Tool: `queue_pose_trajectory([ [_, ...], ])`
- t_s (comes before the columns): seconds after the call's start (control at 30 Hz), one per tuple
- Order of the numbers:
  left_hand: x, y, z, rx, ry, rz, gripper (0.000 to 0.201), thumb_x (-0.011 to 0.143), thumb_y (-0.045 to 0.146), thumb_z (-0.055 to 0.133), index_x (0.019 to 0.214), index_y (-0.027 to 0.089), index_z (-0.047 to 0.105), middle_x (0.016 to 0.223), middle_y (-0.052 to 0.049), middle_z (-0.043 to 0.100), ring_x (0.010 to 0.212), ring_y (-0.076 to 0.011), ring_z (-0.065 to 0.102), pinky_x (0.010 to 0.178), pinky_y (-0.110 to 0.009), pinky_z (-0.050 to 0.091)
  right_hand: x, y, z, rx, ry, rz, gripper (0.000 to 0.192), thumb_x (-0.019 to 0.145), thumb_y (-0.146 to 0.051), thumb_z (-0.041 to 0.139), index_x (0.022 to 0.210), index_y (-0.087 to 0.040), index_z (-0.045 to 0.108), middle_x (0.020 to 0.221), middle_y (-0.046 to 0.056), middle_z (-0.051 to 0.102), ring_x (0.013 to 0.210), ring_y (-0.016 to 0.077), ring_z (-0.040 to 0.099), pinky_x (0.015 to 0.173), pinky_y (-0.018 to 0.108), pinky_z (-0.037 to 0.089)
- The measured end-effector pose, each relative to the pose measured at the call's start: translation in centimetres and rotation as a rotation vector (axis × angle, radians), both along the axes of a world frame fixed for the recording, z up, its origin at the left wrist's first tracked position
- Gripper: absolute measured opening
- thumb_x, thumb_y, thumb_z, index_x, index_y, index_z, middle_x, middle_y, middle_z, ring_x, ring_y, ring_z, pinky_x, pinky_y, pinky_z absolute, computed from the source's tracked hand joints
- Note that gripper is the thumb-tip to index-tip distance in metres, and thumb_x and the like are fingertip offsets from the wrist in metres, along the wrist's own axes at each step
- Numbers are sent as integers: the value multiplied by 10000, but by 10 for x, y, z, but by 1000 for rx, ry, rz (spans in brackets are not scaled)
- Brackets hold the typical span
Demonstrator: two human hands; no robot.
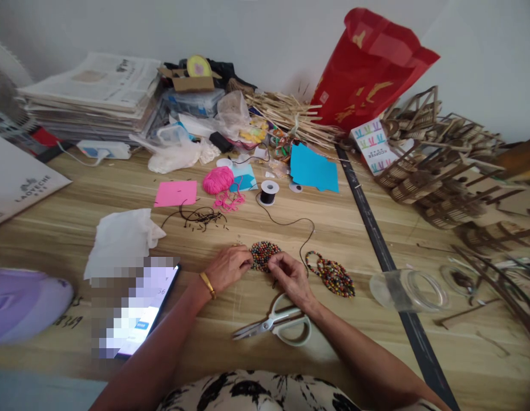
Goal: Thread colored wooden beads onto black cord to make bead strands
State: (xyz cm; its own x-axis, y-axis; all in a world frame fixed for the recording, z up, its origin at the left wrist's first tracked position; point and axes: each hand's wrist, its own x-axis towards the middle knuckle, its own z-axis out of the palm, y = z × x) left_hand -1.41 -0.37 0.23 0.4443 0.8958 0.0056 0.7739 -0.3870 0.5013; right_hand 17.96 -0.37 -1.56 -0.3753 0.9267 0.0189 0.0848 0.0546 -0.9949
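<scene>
A small round mat of multicoloured beads (263, 254) lies on the wooden table (76, 217). My left hand (228, 267), with a gold bangle on its wrist, pinches the mat's left edge. The mat's right edge is held by my right hand (292, 277). A black cord (296, 224) runs from the mat up to a spool of black thread (268, 192). A second beaded piece (332, 275) lies just right of my right hand. White-handled scissors (275, 325) lie shut under my right wrist.
A phone (138, 314) and white tissue (121, 237) lie at the left. A pink yarn ball (218, 180), pink paper (176, 193) and blue paper (312, 168) sit further back. A clear jar (404, 290) lies on its side at the right, with wooden cut-out pieces (436, 171) and a red bag (367, 68) behind.
</scene>
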Motion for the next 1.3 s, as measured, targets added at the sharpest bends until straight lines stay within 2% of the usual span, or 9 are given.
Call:
queue_pose_trajectory([
  [0.17, 2, 1, 1, -36, -115, 108, 115, 742, 111, 551, 730, 153, 657, 720, -41, 631, 681, -154, 567, 656, -253, 423, 0, 0, 0, -1, 10, 5, 255, 812, -403, 557, 753, -156, 529, 625, -23, 459, 532, 82, 397, 486, 198, 327],
  [0.33, 3, 2, 4, -183, -455, 259, 78, 717, 156, 587, 735, 131, 660, 694, -36, 674, 623, -130, 595, 603, -222, 460, 0, -1, 2, 3, 7, 7, 274, 819, -424, 540, 749, -159, 524, 616, -25, 441, 525, 82, 383, 475, 200, 319],
  [0.6, 4, 4, 0, -388, -765, 247, 143, 672, 231, 668, 741, 106, 663, 699, -51, 689, 645, -136, 612, 624, -242, 489, 0, -1, 2, 43, 5, 35, 247, 829, -398, 529, 763, -160, 532, 620, -21, 443, 551, 93, 400, 495, 203, 332],
  [0.93, 7, 4, 4, -428, -765, 234, 138, 658, 224, 682, 739, 113, 667, 719, -46, 704, 671, -139, 624, 676, -257, 500, 0, -1, -2, 52, -10, 72, 210, 836, -350, 524, 761, -154, 533, 574, -35, 443, 485, 72, 373, 441, 187, 294],
  [1.3, 7, 4, 4, -420, -756, 241, 132, 654, 212, 680, 745, 118, 664, 728, -47, 702, 679, -140, 627, 681, -255, 499, 1, -2, 3, 72, -8, 78, 208, 828, -343, 536, 740, -154, 542, 590, -32, 460, 515, 78, 416, 474, 185, 329],
])
